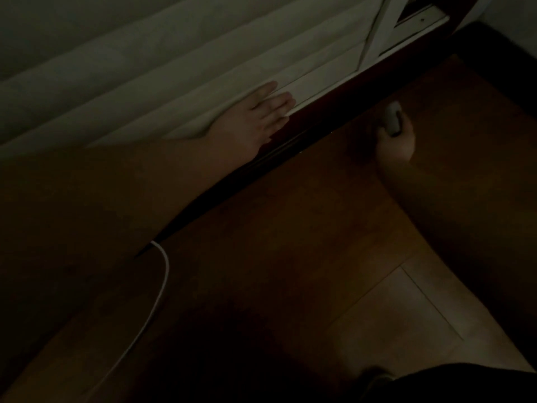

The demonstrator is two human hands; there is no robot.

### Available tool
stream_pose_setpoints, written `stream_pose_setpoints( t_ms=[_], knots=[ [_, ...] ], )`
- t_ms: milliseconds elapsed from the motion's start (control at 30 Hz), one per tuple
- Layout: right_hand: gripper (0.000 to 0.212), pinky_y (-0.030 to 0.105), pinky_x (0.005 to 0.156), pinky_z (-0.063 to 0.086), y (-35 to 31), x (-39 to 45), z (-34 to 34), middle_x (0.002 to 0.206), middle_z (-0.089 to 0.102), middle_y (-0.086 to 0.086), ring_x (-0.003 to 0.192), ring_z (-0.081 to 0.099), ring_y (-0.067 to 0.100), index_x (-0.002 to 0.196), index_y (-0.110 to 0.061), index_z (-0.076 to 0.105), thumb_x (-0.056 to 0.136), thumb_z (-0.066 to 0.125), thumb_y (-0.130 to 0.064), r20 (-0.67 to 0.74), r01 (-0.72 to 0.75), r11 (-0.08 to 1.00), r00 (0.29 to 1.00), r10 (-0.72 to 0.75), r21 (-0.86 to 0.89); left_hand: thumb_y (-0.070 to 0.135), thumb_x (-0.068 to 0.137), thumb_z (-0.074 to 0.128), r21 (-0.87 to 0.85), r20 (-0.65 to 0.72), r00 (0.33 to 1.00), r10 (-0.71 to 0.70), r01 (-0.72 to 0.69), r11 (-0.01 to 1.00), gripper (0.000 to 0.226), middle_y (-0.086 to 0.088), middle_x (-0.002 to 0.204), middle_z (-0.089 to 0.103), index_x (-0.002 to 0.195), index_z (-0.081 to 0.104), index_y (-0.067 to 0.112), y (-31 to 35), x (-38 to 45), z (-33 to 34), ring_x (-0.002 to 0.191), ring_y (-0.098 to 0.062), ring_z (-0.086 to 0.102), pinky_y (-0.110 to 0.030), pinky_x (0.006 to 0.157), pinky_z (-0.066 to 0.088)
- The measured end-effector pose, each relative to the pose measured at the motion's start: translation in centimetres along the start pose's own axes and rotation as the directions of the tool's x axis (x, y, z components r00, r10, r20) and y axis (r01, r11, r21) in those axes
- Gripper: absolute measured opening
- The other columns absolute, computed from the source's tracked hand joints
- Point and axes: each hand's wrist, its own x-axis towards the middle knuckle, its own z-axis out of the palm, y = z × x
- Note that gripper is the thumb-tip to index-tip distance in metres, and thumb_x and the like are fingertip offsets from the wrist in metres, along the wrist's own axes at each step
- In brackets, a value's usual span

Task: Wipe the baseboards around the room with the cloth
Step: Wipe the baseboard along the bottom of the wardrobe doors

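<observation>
Cloth [393, 119]: small pale wad bunched in the right hand [395, 141], fingers curled tight round it, just off the dark baseboard [325, 117]; contact not clear in this dim light; looks soft, light, limp, so likely best gripped as a wad with a flat face left free to press along the strip; baseboard is stiff, fixed, needs no holding; left hand [258, 114] lies flat, fingers straight and slightly apart, on the pale curtain [174, 82] above the baseboard, seemingly pushing it aside; wood floor [290, 228] below; white cable [162, 274] trails across it, snag risk.
</observation>
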Motion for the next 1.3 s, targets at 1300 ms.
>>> stream_pose_setpoints(
  t_ms=[1300],
  knots=[
    [0.055,0.038,0.104,0.047,-0.4,-2.6,-1.3,0.14,0.054,0.004,0.125,0.053,0.021,0.143,-0.023,0.046,0.092,0.065,-0.026,0.177,0.168,0.969,0.975,-0.136,-0.179,0.039,0.105,0.005,0.026,-0.029,1.0,-0.011,0.012,1.0,0.059,-0.013,0.163,-0.015,0.156,-0.007,0.011,0.4,0.2,0.6,0.151,-0.029,-0.013,-0.055,0.113,-0.018]
  ],
)
